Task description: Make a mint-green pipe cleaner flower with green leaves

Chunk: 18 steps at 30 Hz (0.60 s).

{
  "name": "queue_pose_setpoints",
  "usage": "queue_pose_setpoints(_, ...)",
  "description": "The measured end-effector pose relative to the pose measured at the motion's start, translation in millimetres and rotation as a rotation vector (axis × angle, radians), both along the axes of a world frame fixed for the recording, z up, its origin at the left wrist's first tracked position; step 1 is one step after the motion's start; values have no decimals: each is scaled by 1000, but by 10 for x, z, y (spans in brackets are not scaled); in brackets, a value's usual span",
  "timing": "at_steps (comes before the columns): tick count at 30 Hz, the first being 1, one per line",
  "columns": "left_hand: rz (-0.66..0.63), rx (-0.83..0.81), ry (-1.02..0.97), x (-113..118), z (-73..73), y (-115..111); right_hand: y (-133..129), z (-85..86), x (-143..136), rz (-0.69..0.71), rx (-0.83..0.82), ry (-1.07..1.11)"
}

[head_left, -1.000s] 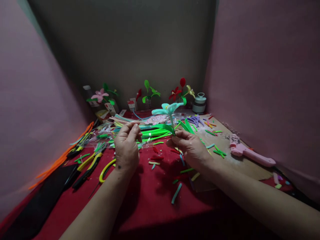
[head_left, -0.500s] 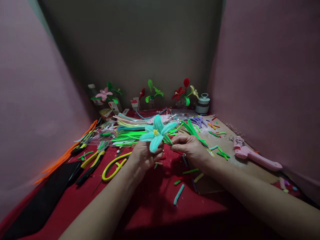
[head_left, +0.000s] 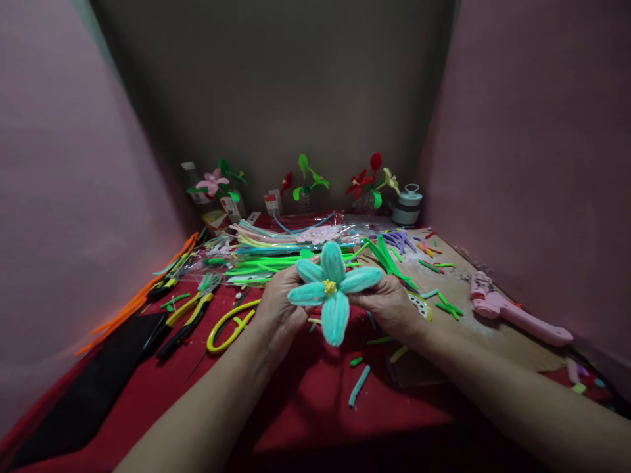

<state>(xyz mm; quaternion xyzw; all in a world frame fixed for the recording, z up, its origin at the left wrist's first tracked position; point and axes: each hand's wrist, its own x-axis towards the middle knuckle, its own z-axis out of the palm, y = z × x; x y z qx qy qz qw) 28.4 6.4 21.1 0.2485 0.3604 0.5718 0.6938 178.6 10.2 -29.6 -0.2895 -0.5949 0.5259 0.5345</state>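
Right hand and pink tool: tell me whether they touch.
Apart. The head view shows brown cardboard and green pieces between the right hand and the pink tool.

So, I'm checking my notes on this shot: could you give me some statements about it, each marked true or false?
1. The turquoise flower has a yellow centre. True.
2. The flower has three petals. False: five petals show.
3. The left hand and right hand are on opposite sides of the flower. True.
4. The nearer yellow-and-black pliers are in the left hand. False: they lie on the red cloth.
5. The pink tool lies on the person's left. False: it lies on the right.
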Motion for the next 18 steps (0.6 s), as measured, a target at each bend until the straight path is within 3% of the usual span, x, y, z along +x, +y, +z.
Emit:
queue_pose_setpoints(6, 8, 81, 18, -102, -42, 32, 2, 30, 39, -72, -100, -12)
queue_pose_setpoints(10, 15, 119, 57, -96, -20, -1, 32, -43, 62, -80, -188, -20)
queue_pose_setpoints(14, 24, 160, 66, -98, -8, 9, 70, -121, 73, -85, -178, -16)
queue_pose_setpoints(18, 35, 150, 78, -124, -43, 39, 55, -58, 65, -91, -144, -3)
